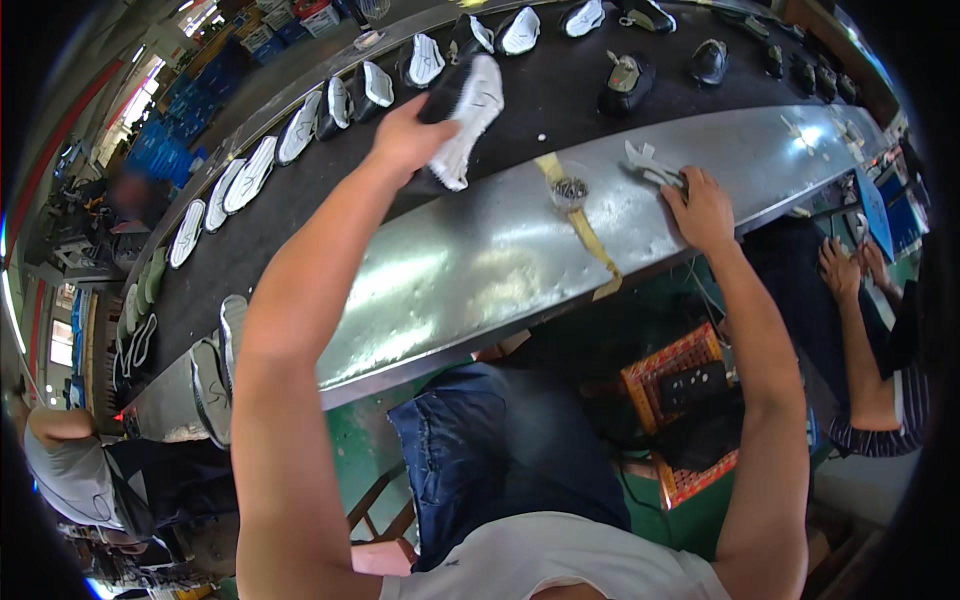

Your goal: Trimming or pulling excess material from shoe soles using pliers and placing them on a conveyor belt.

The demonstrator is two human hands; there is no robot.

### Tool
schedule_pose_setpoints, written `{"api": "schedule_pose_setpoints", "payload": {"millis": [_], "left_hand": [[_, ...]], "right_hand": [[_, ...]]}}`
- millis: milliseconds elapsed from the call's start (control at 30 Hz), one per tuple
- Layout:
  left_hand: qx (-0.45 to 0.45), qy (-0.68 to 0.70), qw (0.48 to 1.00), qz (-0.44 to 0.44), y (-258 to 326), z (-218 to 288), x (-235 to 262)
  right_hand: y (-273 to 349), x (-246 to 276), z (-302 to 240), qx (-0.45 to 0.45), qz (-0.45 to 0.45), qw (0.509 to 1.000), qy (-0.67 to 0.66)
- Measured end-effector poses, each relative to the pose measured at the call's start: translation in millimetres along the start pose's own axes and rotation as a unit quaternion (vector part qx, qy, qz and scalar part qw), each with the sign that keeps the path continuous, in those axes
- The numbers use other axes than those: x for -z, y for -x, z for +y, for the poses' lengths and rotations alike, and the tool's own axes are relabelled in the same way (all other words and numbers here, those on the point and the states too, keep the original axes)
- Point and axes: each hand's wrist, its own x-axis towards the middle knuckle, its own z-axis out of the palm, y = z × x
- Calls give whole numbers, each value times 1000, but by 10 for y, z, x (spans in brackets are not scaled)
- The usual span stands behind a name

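My left hand (pixel 405 140) is closed around a shoe (pixel 472 118) with a dark upper. Its white stitched underside is turned up, and it is held over the edge where the dark conveyor belt (pixel 560 110) meets the metal ledge (pixel 430 280). On the right, my right hand (pixel 703 212) rests by the ledge, its fingers wrapped on the end of a pale grey tool (pixel 650 163) that looks like pliers. Between my hands a small round dish (pixel 570 193) of tiny metal pieces sits on a strip of yellow tape (pixel 597 245).
More shoes with white undersides, such as one shoe (pixel 251 174), line the belt's far side. Dark shoes (pixel 627 84) stand farther right. Grey shoes (pixel 212 385) lie at the left end. A co-worker's hands (pixel 842 265) are at the right. A red-orange woven seat (pixel 690 470) stands below the ledge.
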Motion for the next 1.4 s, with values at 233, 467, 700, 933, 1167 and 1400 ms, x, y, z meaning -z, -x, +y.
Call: {"api": "schedule_pose_setpoints", "payload": {"millis": [233, 467, 700, 933, 1167, 1400], "left_hand": [[-241, -529, 809, 84, -1133, -372, -1033], [-131, -215, 908, 334, -1683, -1204, 98], [168, -112, 938, 282, -2491, -1680, 327], [216, -228, 915, 253, -2951, -1371, 34], [174, -215, 923, 268, -3191, -1693, 226], [131, -225, 926, 272, -2957, -1537, 207]], "right_hand": [[-87, 67, -18, -27, -29, 998, -39], [-173, 37, 10, -14, -14, 999, -38], [-168, -48, 33, -13, -28, 999, -45], [-167, -119, 42, -30, -40, 997, -59], [-215, -190, -32, -11, -39, 998, -58], [-123, -128, -106, -26, -55, 996, -58]]}}
